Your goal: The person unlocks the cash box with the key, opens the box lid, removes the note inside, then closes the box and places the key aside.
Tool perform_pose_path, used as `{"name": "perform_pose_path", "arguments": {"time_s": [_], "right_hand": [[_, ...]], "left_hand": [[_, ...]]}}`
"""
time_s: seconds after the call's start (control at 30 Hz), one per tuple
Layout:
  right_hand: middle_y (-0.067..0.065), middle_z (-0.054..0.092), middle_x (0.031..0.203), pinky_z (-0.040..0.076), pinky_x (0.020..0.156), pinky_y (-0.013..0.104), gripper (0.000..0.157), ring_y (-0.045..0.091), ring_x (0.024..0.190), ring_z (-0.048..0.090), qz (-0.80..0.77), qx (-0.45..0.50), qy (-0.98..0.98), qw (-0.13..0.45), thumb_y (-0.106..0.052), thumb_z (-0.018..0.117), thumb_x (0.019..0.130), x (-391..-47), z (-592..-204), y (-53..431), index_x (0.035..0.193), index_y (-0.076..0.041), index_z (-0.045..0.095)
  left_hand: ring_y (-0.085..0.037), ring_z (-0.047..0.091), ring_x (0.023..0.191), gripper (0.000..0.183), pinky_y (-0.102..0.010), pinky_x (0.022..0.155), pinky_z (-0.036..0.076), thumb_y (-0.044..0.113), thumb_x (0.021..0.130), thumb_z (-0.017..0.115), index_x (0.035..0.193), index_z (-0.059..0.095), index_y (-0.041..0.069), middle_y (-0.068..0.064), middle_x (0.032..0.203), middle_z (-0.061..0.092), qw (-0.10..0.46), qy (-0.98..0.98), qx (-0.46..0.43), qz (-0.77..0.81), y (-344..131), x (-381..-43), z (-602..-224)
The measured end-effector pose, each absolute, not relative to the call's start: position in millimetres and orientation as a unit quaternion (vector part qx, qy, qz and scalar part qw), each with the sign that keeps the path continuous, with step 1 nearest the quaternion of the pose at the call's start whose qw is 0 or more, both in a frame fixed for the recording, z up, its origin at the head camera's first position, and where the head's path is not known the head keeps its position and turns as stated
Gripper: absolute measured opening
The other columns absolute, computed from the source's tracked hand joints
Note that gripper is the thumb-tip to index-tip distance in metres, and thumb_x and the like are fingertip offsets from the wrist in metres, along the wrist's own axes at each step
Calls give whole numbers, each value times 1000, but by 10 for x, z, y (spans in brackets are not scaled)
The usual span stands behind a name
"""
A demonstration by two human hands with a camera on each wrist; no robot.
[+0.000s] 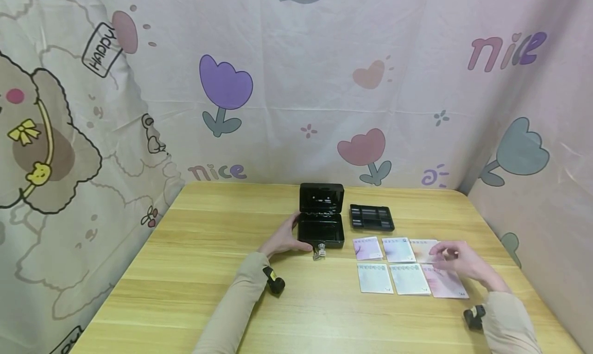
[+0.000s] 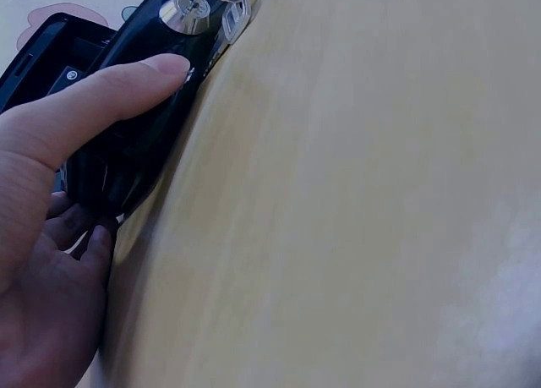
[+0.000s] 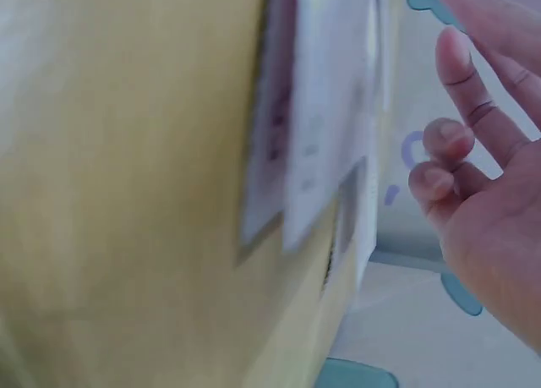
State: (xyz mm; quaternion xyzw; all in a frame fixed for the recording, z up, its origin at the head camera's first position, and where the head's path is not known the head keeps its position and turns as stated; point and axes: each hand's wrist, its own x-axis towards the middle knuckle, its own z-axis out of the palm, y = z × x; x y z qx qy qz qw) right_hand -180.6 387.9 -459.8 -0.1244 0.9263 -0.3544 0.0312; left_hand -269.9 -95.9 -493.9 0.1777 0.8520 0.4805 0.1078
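Note:
An open black cash box (image 1: 321, 234) stands on the table with its lid raised at the back. Keys (image 1: 319, 251) hang from the lock at its front. My left hand (image 1: 284, 239) grips the box's left side, thumb on the front wall (image 2: 135, 88) and fingers round the side. Toward the right lie several pastel paper sheets (image 1: 410, 280) in two rows, with small print along their top edges. Over the rightmost sheets hovers my right hand (image 1: 458, 261), its fingers loosely bent and nothing held. It appears apart from the papers (image 3: 330, 109) in the right wrist view.
A black compartment tray (image 1: 371, 218) lies right of the cash box, behind the papers. The wooden table (image 1: 185, 261) meets a printed cloth backdrop (image 1: 287, 86) at the rear and sides.

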Motion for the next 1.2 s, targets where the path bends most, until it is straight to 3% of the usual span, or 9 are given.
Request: {"name": "perform_pose_path", "arguments": {"time_s": [0.1,0.47,0.73,1.2], "right_hand": [[3,65,89,39,59,22,25,4,71,45,-364,-128,922,26,-10,77,84,-1812,-4535,3842,107,-4,70],[5,69,99,49,69,18,38,-1,79,53,-353,-139,925,11,-15,74,89,-1983,-4272,3546,121,3,66],[7,71,99,50,72,17,36,0,80,53,-346,-158,925,15,-14,74,89,-2173,-4163,3340,120,4,67],[11,71,94,48,65,18,35,4,78,54,-348,-182,920,15,-8,76,84,-2490,-4147,3066,115,7,68]], "left_hand": [[-40,30,152,118,-48,127,30,24,70,92,160,18,1,-22,166,22,109,854,176,478,-958,-2702,-4945],[-42,30,151,118,-48,127,29,21,70,92,158,18,-3,-25,165,23,106,845,177,493,-954,-2707,-4935],[-41,29,152,119,-48,127,28,23,70,92,159,17,-2,-24,166,22,108,849,178,486,-962,-2700,-4934],[-40,30,152,118,-47,127,29,22,71,92,159,17,-3,-24,166,23,104,848,185,485,-959,-2709,-4951]]}}
